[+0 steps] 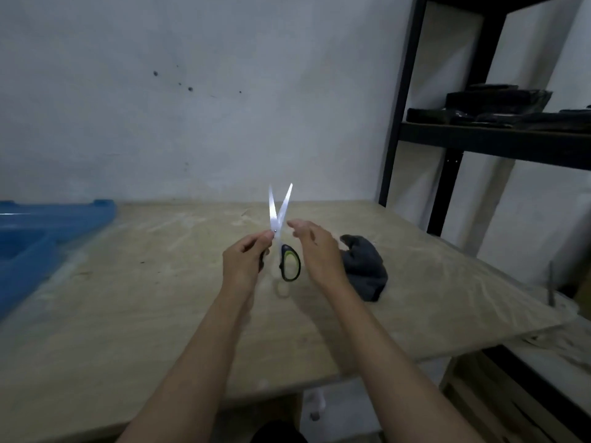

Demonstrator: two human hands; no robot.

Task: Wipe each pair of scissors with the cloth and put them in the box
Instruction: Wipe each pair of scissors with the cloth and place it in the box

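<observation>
Two hands up over table [128, 314]: left hand [242, 263] fingers pinched scissors [281, 231] near pivot, blades spread, pts up. Right hand [315, 247] relaxed, fingers loose, holding nothing, just beside blades. Cloth [364, 270] lay crumpled to the right; blue box [48, 225] far left.

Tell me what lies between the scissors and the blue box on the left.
Nothing visible. The left hand holds the open scissors above the table; only bare tabletop lies between them and the box. The cloth lies on the other side.
</observation>
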